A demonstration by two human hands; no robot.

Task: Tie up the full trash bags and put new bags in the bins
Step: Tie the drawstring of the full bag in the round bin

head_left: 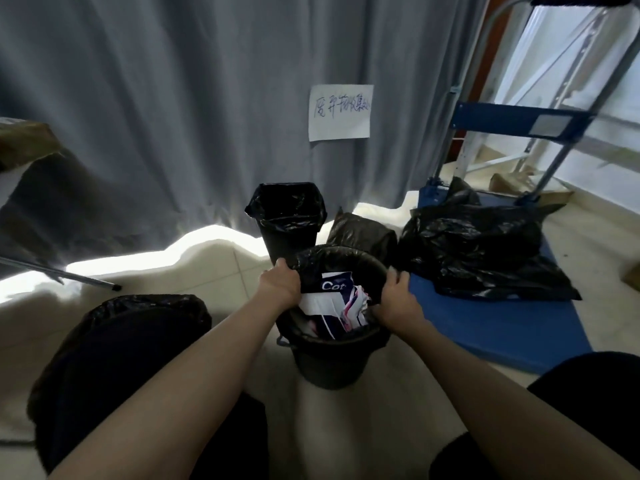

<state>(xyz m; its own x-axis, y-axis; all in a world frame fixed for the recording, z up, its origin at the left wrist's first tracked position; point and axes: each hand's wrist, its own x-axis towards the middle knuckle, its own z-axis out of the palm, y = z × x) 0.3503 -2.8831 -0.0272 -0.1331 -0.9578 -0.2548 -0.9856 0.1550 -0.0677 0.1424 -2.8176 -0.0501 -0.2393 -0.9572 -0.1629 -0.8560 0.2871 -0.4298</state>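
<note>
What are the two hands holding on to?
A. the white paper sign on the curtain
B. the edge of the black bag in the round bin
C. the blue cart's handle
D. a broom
B: the left hand and the right hand each grip the black bag at the rim of the round bin, with paper trash inside.
</note>
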